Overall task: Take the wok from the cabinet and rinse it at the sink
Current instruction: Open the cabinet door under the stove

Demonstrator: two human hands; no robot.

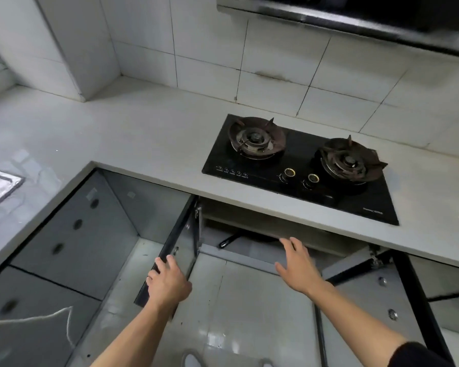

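Gripping the free edge of the left cabinet door, the left hand held it swung wide, evidently to keep the opening clear. The right hand, fingers straight and spread, held nothing and reached toward the cabinet opening. The wok lay inside on the cabinet floor near the front edge, handle pointing left. The sink sat at the counter's far-left edge.

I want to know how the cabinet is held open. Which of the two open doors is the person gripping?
The left door: the left hand grips its edge. The right door is untouched; the right hand reaches open toward the wok.
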